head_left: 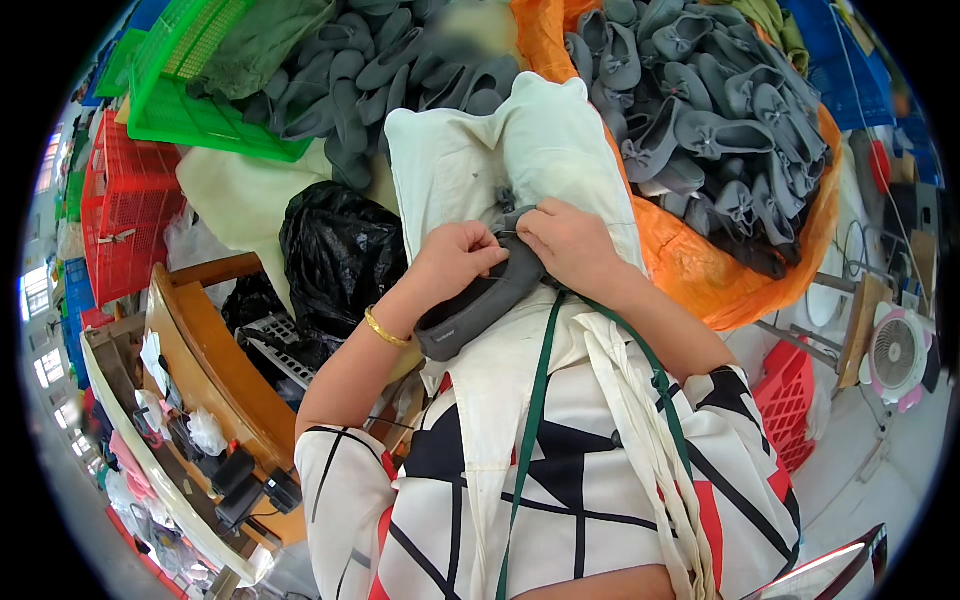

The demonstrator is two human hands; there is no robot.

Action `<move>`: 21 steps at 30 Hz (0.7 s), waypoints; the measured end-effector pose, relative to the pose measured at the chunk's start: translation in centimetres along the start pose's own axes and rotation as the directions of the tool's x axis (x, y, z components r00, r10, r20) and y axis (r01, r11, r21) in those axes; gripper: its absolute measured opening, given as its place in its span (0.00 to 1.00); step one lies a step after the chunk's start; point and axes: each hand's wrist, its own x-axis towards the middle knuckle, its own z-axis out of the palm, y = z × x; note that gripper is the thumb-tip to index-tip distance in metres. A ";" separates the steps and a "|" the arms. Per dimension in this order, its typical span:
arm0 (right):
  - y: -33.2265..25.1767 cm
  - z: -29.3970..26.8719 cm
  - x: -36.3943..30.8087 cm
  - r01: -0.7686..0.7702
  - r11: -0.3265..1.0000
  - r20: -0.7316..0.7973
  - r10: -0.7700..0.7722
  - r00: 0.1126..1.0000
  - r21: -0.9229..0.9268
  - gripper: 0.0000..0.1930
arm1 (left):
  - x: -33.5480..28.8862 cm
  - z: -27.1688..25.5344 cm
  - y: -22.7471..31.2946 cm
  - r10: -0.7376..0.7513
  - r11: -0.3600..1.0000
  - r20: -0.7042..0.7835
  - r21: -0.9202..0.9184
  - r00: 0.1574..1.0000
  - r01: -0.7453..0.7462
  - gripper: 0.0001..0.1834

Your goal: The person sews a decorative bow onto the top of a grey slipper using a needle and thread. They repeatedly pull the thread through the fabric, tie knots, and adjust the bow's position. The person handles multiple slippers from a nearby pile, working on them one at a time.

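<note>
— So, what are the hands on?
— Both are on one grey slipper (480, 300) that lies across the person's lap, on a white cloth (470, 170) spread over the knees. The left hand (455, 258) has its fingers curled tight around the slipper's upper edge; a gold bangle (385, 330) sits on that wrist. The right hand (570, 240) is closed too, its fingertips pinched at the slipper's far end, just beside the left hand's knuckles. The two hands nearly touch.
— Can you see what the right fingers pinch?
— Not clearly. It is something small at the slipper's opening; I cannot tell whether it is a needle, a thread or the fabric itself.
— And around them?
— Far and right, an orange sack (700, 270) holds a heap of grey slippers with bows (700, 110). Far and left, another pile of plain grey slippers (370, 70) lies beside a green plastic crate (190, 90). A black plastic bag (335, 250) sits left of the lap, a red crate (120, 210) farther left, and a wooden table edge (200, 350) near left. A green strap (535, 400) hangs down the person's patterned apron.
</note>
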 end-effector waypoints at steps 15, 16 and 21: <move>0.2 1.8 0.1 -0.190 0.794 0.036 0.208 0.977 0.578 0.03 | 0.7 0.0 -0.3 -0.160 0.949 0.014 -0.272 0.987 0.158 0.06; 0.2 1.6 0.0 -0.291 0.653 0.107 0.307 0.946 0.699 0.03 | 0.6 0.0 -0.5 -0.141 0.938 0.018 -0.317 0.990 0.139 0.06; 5.0 -2.0 -3.6 -0.293 -0.261 0.392 0.580 0.715 0.920 0.03 | 0.3 -0.1 -1.6 -0.085 0.787 0.078 -0.606 0.993 0.115 0.06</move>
